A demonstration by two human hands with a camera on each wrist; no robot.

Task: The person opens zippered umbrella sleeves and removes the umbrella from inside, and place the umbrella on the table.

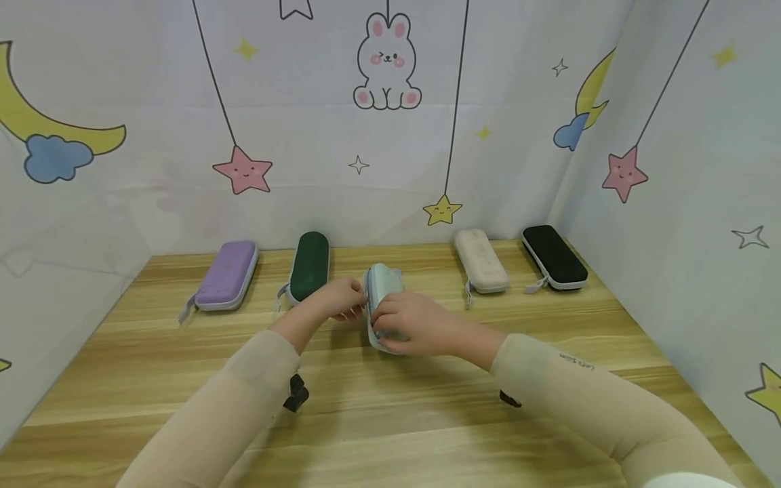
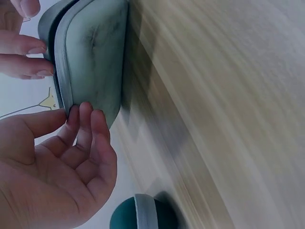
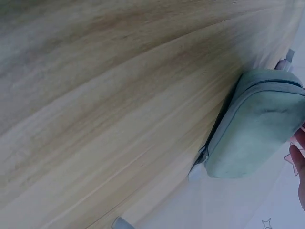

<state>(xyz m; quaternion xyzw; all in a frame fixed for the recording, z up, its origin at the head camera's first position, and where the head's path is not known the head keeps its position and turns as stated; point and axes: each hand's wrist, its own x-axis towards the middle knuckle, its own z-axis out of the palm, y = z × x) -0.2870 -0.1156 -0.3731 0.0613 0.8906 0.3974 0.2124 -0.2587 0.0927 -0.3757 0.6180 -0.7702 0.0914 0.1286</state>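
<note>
A pale green zip case [image 1: 384, 278] sits mid-table between both hands. My left hand [image 1: 343, 298] is at its left side; in the left wrist view, thumb and fingertips pinch the seam of the case [image 2: 95, 62] near its end. From the right, my right hand [image 1: 421, 324] holds the case with curled fingers. Its fingertips [image 2: 35, 50] press by a dark gap along the seam. The right wrist view shows the opposite face of the case [image 3: 257, 133], a loop at one end, and only part of the right hand [image 3: 300, 162]. The case's inside is hidden.
Behind my hands lie similar zip cases: purple [image 1: 228, 274] and dark green [image 1: 311, 264] to the left, beige [image 1: 481, 261] and black [image 1: 554, 256] to the right. Each has a strap. A printed curtain [image 1: 342, 217] borders the wooden table [image 1: 390, 420].
</note>
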